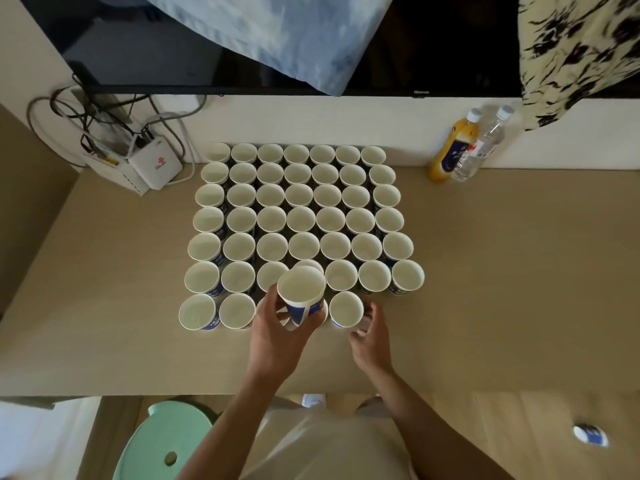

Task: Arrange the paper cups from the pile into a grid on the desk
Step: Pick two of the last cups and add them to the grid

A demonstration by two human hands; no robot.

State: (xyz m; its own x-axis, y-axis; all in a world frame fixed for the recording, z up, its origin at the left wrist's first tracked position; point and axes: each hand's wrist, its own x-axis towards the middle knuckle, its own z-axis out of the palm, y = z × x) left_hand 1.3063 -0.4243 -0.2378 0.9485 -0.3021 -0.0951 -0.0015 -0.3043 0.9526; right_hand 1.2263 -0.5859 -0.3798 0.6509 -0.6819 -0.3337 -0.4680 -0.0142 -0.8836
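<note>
Several white paper cups with blue print stand upright in a tight grid (301, 220) on the beige desk (502, 271). My left hand (277, 327) holds a paper cup (301, 292), tilted and lifted above the nearest row, its mouth toward me. My right hand (370, 330) is at the near row beside a standing cup (345, 309), with its curled fingers around that cup's right side. The near row has cups at the left and middle; part of it is hidden behind my left hand.
A white router (156, 164) with cables sits at the back left. Two bottles (464, 147) stand at the back right under a TV (242, 46). A green stool (162, 441) is below the desk edge, and a loose cup (590, 434) lies on the floor.
</note>
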